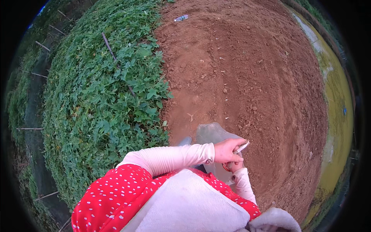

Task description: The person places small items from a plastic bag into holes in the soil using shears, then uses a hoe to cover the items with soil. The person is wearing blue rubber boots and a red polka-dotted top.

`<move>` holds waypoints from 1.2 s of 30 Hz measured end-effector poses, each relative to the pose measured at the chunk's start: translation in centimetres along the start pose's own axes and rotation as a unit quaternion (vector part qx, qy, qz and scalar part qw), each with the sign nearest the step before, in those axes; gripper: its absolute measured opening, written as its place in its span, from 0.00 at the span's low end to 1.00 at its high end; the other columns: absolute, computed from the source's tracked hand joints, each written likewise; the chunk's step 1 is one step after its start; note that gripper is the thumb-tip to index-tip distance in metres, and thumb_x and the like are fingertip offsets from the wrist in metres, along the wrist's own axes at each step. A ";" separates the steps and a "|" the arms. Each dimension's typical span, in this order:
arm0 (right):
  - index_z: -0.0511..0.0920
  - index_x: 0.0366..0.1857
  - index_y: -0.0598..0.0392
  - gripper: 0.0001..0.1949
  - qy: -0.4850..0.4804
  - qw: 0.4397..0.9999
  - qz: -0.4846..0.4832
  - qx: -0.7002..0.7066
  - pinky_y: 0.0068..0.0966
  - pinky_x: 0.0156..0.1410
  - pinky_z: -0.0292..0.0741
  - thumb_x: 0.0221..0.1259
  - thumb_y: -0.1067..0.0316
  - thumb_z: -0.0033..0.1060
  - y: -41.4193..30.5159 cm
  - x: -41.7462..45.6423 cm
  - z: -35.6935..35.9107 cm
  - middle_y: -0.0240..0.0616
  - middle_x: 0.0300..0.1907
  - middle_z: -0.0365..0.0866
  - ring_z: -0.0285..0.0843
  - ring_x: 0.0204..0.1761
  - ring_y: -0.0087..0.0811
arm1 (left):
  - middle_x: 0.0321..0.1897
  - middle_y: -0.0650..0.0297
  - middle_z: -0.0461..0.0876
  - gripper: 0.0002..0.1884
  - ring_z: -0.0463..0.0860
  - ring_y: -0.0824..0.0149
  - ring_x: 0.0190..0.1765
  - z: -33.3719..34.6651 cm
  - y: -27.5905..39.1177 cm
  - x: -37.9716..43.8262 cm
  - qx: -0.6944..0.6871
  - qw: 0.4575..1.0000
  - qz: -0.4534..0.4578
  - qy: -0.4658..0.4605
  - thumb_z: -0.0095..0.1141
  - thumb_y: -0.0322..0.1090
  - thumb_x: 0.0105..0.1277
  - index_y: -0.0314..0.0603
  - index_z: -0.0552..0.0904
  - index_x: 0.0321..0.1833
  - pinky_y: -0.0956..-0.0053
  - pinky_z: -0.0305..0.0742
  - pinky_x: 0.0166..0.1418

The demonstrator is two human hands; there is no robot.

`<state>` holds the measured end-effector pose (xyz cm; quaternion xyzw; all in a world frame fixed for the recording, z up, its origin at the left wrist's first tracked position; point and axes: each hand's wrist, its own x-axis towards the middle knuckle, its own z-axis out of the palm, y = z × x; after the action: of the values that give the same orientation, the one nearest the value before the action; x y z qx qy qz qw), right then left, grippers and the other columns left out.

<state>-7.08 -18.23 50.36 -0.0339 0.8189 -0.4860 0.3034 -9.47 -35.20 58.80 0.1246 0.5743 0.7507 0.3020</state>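
Observation:
My left hand point(227, 150) reaches across in front of my body, its fingers around a slim white object point(242, 147) that I cannot name for sure. Just below it, my right hand point(235, 166) is partly covered by the left. Beside the right fingers shows a small orange-red curved piece point(225, 167). A translucent plastic bag point(213, 132) hangs behind and under both hands; its contents are not visible. Ahead, several small white pieces like cloves point(227, 118) lie spaced in a line along a shallow furrow point(224, 78) in the reddish-brown soil.
Dense leafy vines point(110, 95) cover the ground at left, with a dark pole point(109, 47) lying among them. A plastic bottle point(181, 18) rests on the soil far ahead. Greenish water point(337, 104) borders the plot at right. A shoe tip point(185, 141) shows beside the bag.

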 end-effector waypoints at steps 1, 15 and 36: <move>0.75 0.37 0.55 0.10 -0.015 1.000 -0.002 -0.007 0.32 0.36 0.73 0.48 0.72 0.52 0.0 0.3 -0.1 0.42 0.28 0.77 0.76 0.31 0.44 | 0.27 0.61 0.73 0.34 0.73 0.76 0.26 0.1 0.2 -0.4 -0.020 1.000 0.004 0.023 0.57 0.28 0.52 0.31 0.55 0.61 0.81 0.69 0.25; 0.74 0.38 0.57 0.13 0.018 0.904 -0.346 -0.252 0.32 0.42 0.72 0.45 0.72 0.55 -2.1 2.1 -0.8 0.44 0.37 0.75 0.75 0.39 0.42 | 0.25 0.59 0.76 0.22 0.76 0.74 0.27 0.8 -0.3 -3.4 -0.022 0.965 0.125 0.229 0.52 0.29 0.55 0.27 0.64 0.51 0.78 0.71 0.27; 0.59 0.58 0.56 0.34 -0.068 0.981 0.181 0.030 0.26 0.35 0.75 0.43 0.65 0.65 4.7 1.6 -2.3 0.45 0.37 0.78 0.78 0.34 0.34 | 0.19 0.64 0.73 0.11 0.74 0.76 0.23 0.4 1.9 -5.3 -0.005 0.941 0.036 0.337 0.54 0.32 0.54 0.32 0.70 0.34 0.78 0.70 0.26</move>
<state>-8.42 -14.55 46.56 0.0910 0.7742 -0.4437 0.4421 -5.70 -38.34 61.53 -0.1163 0.6335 0.7623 0.0642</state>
